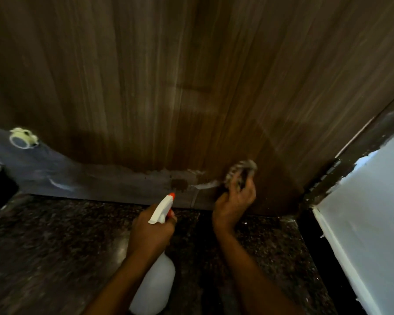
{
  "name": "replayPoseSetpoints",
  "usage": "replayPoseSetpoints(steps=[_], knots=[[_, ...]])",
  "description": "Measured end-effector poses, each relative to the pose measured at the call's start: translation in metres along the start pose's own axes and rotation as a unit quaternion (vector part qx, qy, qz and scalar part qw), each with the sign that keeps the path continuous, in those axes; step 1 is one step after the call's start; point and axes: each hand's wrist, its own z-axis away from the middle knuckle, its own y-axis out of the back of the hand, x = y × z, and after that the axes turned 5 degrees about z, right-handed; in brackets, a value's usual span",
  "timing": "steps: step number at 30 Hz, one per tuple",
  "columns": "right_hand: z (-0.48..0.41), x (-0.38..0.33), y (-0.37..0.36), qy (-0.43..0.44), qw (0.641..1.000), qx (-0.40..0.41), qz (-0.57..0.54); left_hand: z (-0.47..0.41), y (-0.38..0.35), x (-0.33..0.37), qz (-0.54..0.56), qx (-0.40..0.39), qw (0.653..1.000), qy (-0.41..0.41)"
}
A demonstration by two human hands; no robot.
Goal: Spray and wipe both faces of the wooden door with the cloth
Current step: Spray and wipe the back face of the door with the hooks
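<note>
We are pressing the bunched cloth (241, 172) low on the dark, streaked door (191, 76), right hand (234, 202) fingers curling round it; left hand (150, 234) fingers gripping the spray bottle (155, 288).

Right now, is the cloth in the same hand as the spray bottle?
No, the right hand presses the cloth against the wooden door while the left hand grips the spray bottle.

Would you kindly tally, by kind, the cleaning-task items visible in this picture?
Wooden door: 1
Spray bottle: 1, gripped by the left hand
Cloth: 1, held by the right hand against the door
Total: 3
</note>
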Motion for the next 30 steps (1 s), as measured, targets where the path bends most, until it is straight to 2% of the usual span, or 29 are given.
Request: replayPoseSetpoints(steps=[1, 2, 3, 4, 5, 7, 9, 11, 13, 14, 16, 19, 20, 21, 22, 23, 24, 26, 27, 28, 30], knots=[[-0.008, 0.005, 0.004, 0.162, 0.986, -0.005, 0.046, -0.001, 0.003, -0.002, -0.011, -0.002, 1.0, -0.006], [-0.021, 0.008, 0.016, 0.357, 0.927, -0.045, 0.103, -0.002, 0.007, -0.006, -0.019, 0.004, 1.0, -0.009], [-0.032, 0.016, 0.02, 0.496, 0.85, -0.092, 0.151, -0.003, 0.008, -0.008, -0.028, 0.01, 0.999, -0.012], [-0.042, 0.027, 0.018, 0.59, 0.771, -0.148, 0.19, -0.004, 0.008, -0.011, -0.037, 0.011, 0.999, -0.012], [-0.044, 0.036, 0.013, 0.656, 0.7, -0.188, 0.21, -0.004, 0.009, -0.015, -0.033, 0.012, 0.999, -0.007], [-0.034, 0.055, 0.007, 0.72, 0.593, -0.261, 0.25, -0.001, 0.007, -0.023, 0.005, 0.015, 1.0, 0.015], [-0.029, 0.065, 0.008, 0.739, 0.512, -0.301, 0.319, 0.004, 0.0, -0.026, 0.032, 0.015, 0.999, 0.037], [-0.043, 0.067, 0.009, 0.772, 0.466, -0.281, 0.329, 0.009, -0.011, -0.023, 0.038, 0.005, 0.998, 0.05], [-0.079, 0.056, 0.017, 0.8, 0.447, -0.23, 0.327, 0.01, -0.018, -0.023, 0.037, -0.019, 0.997, 0.071], [-0.101, 0.049, 0.02, 0.808, 0.47, -0.19, 0.3, 0.008, -0.022, -0.029, 0.04, -0.024, 0.995, 0.088], [-0.127, 0.033, 0.027, 0.783, 0.557, -0.115, 0.253, 0.006, -0.018, -0.04, 0.038, -0.012, 0.993, 0.111], [-0.108, -0.001, 0.039, 0.639, 0.731, -0.025, 0.237, 0.015, -0.003, -0.044, 0.006, 0.013, 0.997, 0.082], [-0.096, -0.014, 0.036, 0.586, 0.778, -0.009, 0.227, 0.015, 0.001, -0.044, 0.019, 0.031, 0.996, 0.084], [-0.086, -0.024, 0.03, 0.545, 0.811, -0.006, 0.213, 0.013, 0.004, -0.045, 0.04, 0.045, 0.994, 0.087], [-0.077, -0.033, 0.019, 0.531, 0.822, -0.005, 0.204, 0.012, 0.007, -0.043, 0.058, 0.05, 0.993, 0.084], [-0.069, -0.036, 0.006, 0.558, 0.802, -0.015, 0.212, 0.012, 0.01, -0.041, 0.065, 0.044, 0.994, 0.074], [-0.059, -0.034, -0.008, 0.62, 0.75, -0.042, 0.226, 0.013, 0.013, -0.039, 0.069, 0.039, 0.994, 0.072], [-0.031, -0.022, -0.026, 0.741, 0.6, -0.12, 0.278, 0.016, 0.02, -0.039, 0.085, 0.059, 0.991, 0.084], [-0.016, -0.013, -0.031, 0.766, 0.546, -0.15, 0.304, 0.018, 0.026, -0.039, 0.086, 0.07, 0.989, 0.096], [-0.006, -0.006, -0.031, 0.769, 0.523, -0.176, 0.322, 0.019, 0.031, -0.041, 0.087, 0.075, 0.987, 0.109], [0.003, -0.005, -0.033, 0.771, 0.525, -0.182, 0.312, 0.019, 0.043, -0.041, 0.079, 0.086, 0.987, 0.111]])
